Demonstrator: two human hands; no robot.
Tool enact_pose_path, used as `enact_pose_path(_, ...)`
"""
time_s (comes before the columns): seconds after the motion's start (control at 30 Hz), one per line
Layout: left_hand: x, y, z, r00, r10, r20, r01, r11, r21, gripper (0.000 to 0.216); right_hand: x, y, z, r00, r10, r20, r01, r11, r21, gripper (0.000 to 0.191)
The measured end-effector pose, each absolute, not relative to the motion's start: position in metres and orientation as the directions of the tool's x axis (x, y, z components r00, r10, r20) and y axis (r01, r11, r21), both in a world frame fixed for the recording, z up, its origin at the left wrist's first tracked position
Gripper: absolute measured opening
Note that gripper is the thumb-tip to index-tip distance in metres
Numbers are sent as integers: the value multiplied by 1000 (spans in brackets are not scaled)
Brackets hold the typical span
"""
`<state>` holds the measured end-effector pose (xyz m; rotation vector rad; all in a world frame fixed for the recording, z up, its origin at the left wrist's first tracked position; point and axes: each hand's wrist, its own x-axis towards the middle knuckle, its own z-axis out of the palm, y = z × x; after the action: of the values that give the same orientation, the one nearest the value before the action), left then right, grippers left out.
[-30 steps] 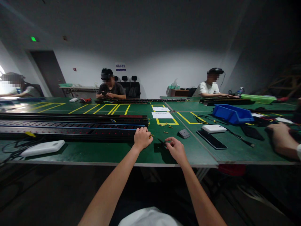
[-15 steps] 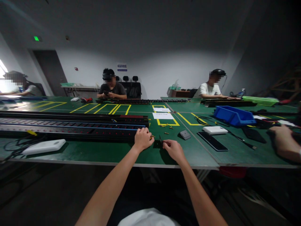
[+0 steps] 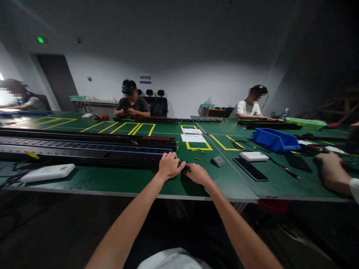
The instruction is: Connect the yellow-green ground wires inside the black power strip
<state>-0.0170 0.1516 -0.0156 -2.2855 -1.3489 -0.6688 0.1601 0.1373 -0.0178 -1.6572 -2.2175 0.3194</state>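
Note:
My left hand (image 3: 169,165) is curled over the right end of a long black rail (image 3: 134,160) with a blue strip and small red dots along it. Its fingers are closed there, with the thumb reaching right. Close against that thumb, my right hand (image 3: 198,173) pinches a small thin dark piece (image 3: 186,169), mostly hidden by the fingers. The two hands nearly touch at the rail's end. Beyond them lie several small brass-coloured screw-like pieces (image 3: 197,158), and to their right a small grey block (image 3: 218,161).
A white power bank (image 3: 47,173) with cables lies at left. On the right are a phone (image 3: 250,169), another white power bank (image 3: 254,156) and a blue bin (image 3: 276,139). A neighbour's hand (image 3: 331,164) rests at far right. Other people sit across the green table (image 3: 224,186).
My right hand has moved left with the thin dark piece, up to my left hand at the rail's end. My left hand has stayed on the rail. The view has shifted slightly.

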Motion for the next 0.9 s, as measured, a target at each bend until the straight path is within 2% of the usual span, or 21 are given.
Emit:
enact_pose_path(0.27,-17,153,-16,411,686,600,887,-454,-88,56,153,123,-25,-167,961,219,908,236,-345,24)
enact_pose_path(0.67,-17,154,-16,403,691,600,890,-448,-81,60,156,115,-28,-186,933,307,865,304,-400,35)
enact_pose_path(0.9,-17,155,-16,409,690,598,888,-451,-87,59,154,114,-26,-251,922,293,844,357,-399,58)
